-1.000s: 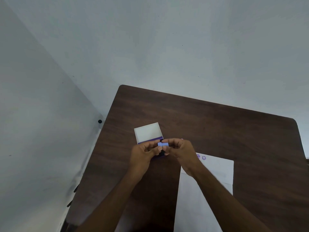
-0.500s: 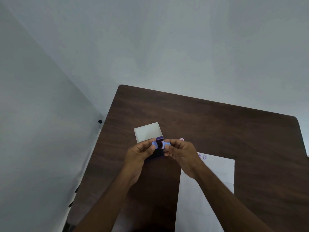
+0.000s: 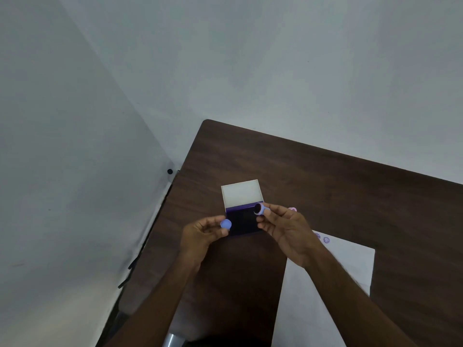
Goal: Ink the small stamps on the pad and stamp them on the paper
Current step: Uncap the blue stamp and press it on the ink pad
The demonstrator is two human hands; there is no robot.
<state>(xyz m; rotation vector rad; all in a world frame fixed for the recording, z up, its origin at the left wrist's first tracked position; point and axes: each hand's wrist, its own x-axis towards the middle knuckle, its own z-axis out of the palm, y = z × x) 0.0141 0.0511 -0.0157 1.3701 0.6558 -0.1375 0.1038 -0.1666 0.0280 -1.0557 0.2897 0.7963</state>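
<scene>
Head view, left to right. Your left hand [image 3: 200, 236] hovers over the table [image 3: 325, 186], its fingers [image 3: 213, 222] curled to pinch a small round blue cap [image 3: 226, 224], seemingly the cover of the stamp. Just right of it the ink pad [image 3: 244, 222] lies open on the table, its dark surface exposed and its pale lid [image 3: 242, 194] folded back on the far side. Your right hand [image 3: 285, 230] sits above the pad's right edge; thumb and forefinger pinch the small blue stamp [image 3: 260, 209], whose dark face tilts toward the pad and toward you. A small pinkish object [image 3: 292, 209], probably another stamp, shows just beyond this hand; it is too hidden to tell more. Farther right the white paper [image 3: 345, 266] lies flat, with two purple impressions [image 3: 322, 238] near its far left corner.

The step in hand appears to be inking. To do it well, turn the stamp so its face is level with the pad, lower it straight down, press lightly and evenly, and lift without sliding. Keep the cap clear of the ink. Then set the stamp on bare paper beside the existing marks, not over them.
</scene>
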